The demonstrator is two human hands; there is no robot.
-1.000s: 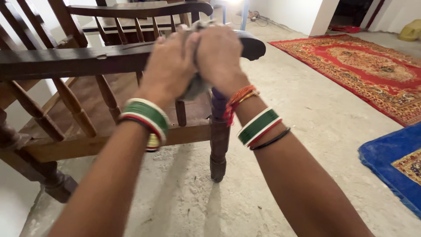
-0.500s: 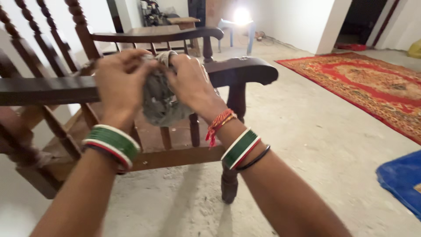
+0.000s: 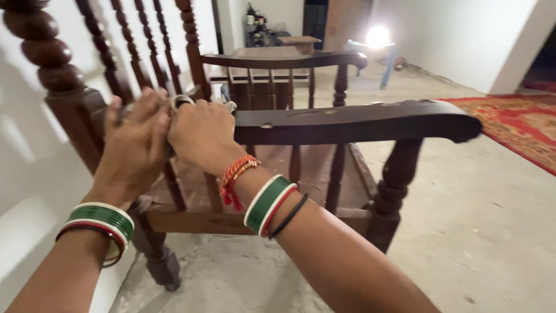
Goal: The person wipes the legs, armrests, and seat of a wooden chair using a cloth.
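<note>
Both hands are bunched up together at the back end of the near armrest (image 3: 347, 122) of a dark wooden armchair (image 3: 324, 174), right where the rail meets the turned back post (image 3: 58, 87). The left hand (image 3: 136, 145) and right hand (image 3: 200, 136) are touching each other, fingers curled in and clamped on a grey cloth (image 3: 176, 103). You can only see a little of it, a pale grey fold or loop poking out above the knuckles plus a scrap peeking past the right hand; the rest is buried in the grip, so I can't tell how big it is or how it's folded. The cloth sits right on top of the rail's rear end, so it's basically under the fingers of both hands, and neither is really nearer than the other. The armrest's long axis runs off to the right from the hands, ending in a rounded tip (image 3: 463, 124) well away from them, so all the bare rail lies on the right hand's side. The wood looks dark and a bit glossy with a small pale chip (image 3: 266, 124) just beside the right hand. Green, white and red bangles on both wrists, plus an orange thread (image 3: 234, 174) on the right one. Bare concrete floor (image 3: 463, 232) underneath, a red patterned rug (image 3: 521, 127) off to the right.
</note>
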